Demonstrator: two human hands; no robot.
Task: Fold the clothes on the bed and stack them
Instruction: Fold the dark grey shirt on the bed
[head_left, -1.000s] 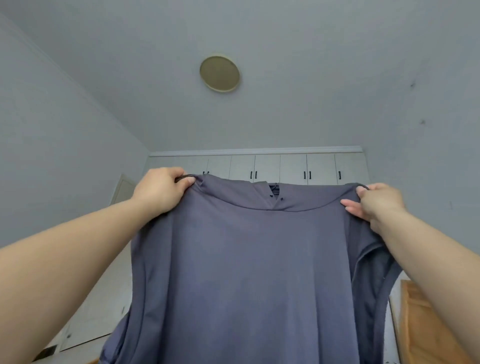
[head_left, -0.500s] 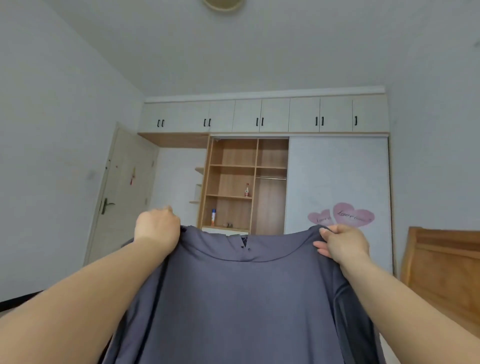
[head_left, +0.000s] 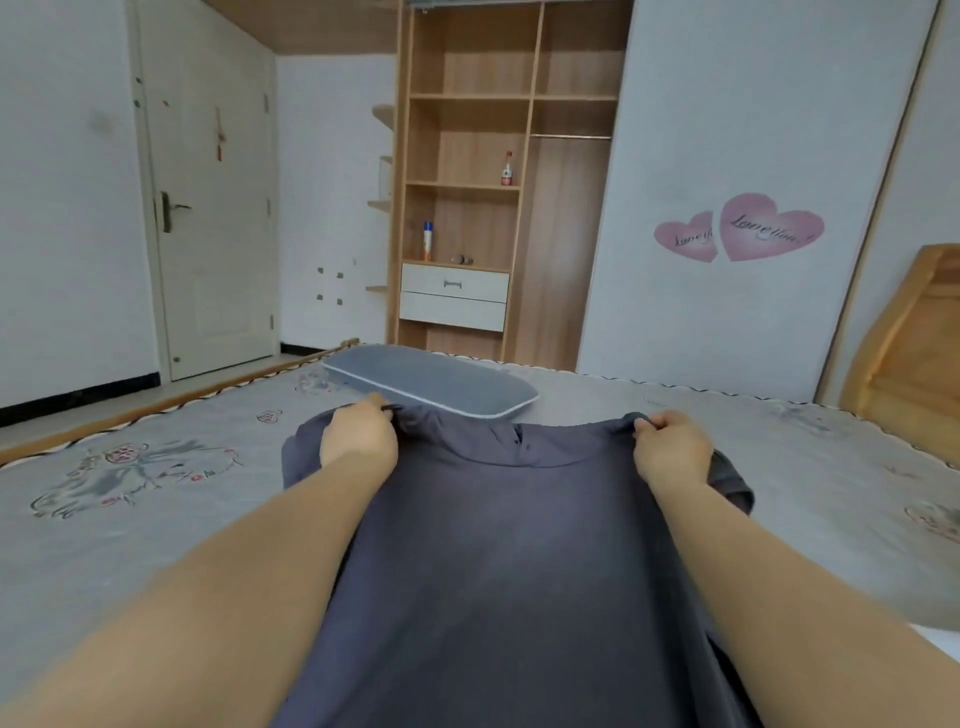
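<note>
Grey-purple shirt (head_left: 519, 561) spread on the patterned bed (head_left: 156, 509) | my left hand (head_left: 358, 439) and right hand (head_left: 672, 447) each pinch a shoulder, grip tight on fabric | grey pillow (head_left: 431, 382) just beyond collar | wooden wardrobe (head_left: 498, 171), door (head_left: 208, 208) behind.

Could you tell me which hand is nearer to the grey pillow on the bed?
Left. The left hand grips the shirt just in front of the pillow; the right hand holds the other shoulder, off to the pillow's right.
</note>
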